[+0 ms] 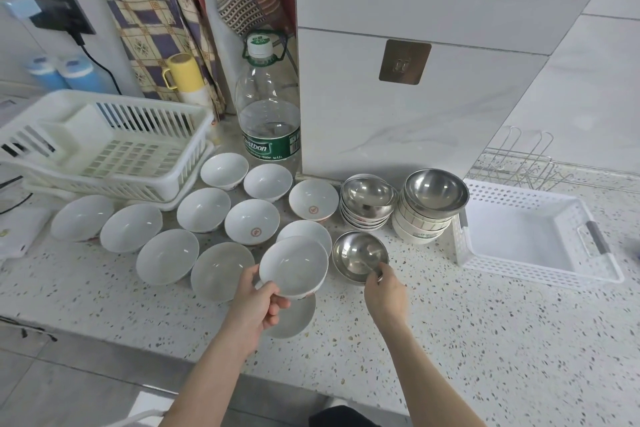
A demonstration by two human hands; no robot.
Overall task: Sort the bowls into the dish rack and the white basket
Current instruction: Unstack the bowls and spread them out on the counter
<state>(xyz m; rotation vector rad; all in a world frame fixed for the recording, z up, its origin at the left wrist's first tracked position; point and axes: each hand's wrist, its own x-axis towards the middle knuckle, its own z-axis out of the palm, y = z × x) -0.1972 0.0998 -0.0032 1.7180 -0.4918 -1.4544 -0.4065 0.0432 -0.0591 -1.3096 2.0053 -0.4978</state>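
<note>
— What are the hands doing?
— The left hand (pixel 258 302) grips a white bowl (pixel 293 266) by its rim, lifted above the speckled tabletop (pixel 485 322). The right hand (pixel 384 291) pinches the near rim of a steel bowl (pixel 360 256).
— And the containers?
— The dish rack (pixel 104 146) sits far left, the white basket (pixel 533 236) far right, with other white bowls (pixel 204 210) between.

Left hand (pixel 258 302) raised with fingers curled in a grip, right hand (pixel 384 291) reaching forward, fingertips pinching
</note>
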